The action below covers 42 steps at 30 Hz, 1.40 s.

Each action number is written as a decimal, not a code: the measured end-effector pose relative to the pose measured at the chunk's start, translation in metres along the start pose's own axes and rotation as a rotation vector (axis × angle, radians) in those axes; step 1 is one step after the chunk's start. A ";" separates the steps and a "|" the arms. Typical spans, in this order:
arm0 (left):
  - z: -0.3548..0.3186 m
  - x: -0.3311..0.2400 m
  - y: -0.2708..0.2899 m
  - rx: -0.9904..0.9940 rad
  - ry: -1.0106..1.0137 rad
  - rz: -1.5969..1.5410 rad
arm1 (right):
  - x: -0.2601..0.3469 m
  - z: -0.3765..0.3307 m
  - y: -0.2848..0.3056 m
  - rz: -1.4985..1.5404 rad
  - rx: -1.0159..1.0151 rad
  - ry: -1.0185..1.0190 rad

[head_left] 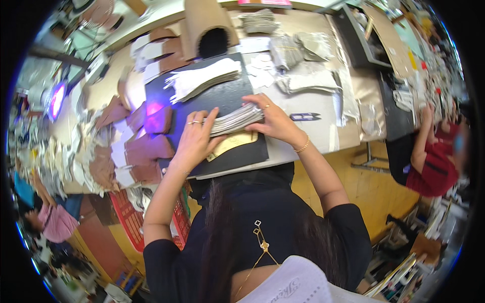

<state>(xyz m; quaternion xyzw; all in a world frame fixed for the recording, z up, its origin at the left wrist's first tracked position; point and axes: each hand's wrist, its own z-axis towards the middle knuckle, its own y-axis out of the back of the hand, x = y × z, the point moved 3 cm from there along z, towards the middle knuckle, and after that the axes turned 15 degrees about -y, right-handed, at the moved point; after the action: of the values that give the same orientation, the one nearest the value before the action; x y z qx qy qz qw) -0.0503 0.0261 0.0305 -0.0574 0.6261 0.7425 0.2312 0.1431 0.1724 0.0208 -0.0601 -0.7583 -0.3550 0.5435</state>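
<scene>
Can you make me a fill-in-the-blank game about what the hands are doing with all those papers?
1. Both hands, left hand and right hand, hold one ____ of thin grey sheets.
2. The sheets sit above a ____ coloured mat.
3. A tan card lies ____ the held sheets.
4. The right wrist wears a gold ____.

Missing words: stack; black; under; bracelet

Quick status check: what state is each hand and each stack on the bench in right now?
left hand: closed on the near end of the held stack
right hand: closed on its far end
held stack of flat pieces: fanned, lifted off the black board
black board: lying flat
second stack: fanned, resting untouched
</scene>
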 end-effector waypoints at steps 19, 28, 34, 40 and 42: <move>0.174 -0.069 -0.103 -0.106 0.170 -0.635 | -0.096 -0.088 0.144 -0.145 -0.707 -0.507; 0.146 -0.052 -0.049 -0.108 -0.064 -0.047 | -0.035 -0.077 0.095 -0.457 -0.875 -0.133; 0.117 0.078 0.021 -0.051 0.096 0.157 | 0.011 -0.044 -0.020 -0.402 -0.222 0.171; 0.110 0.092 0.003 0.233 0.113 0.091 | 0.030 -0.031 -0.046 -0.558 -0.022 0.126; 0.103 0.078 0.000 0.250 0.097 0.099 | 0.035 -0.035 -0.040 -0.518 -0.016 0.139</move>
<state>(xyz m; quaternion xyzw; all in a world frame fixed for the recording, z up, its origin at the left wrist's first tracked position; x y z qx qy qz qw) -0.0980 0.1458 0.0226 -0.0331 0.7263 0.6654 0.1691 0.1369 0.1115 0.0377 0.1560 -0.7064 -0.4917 0.4847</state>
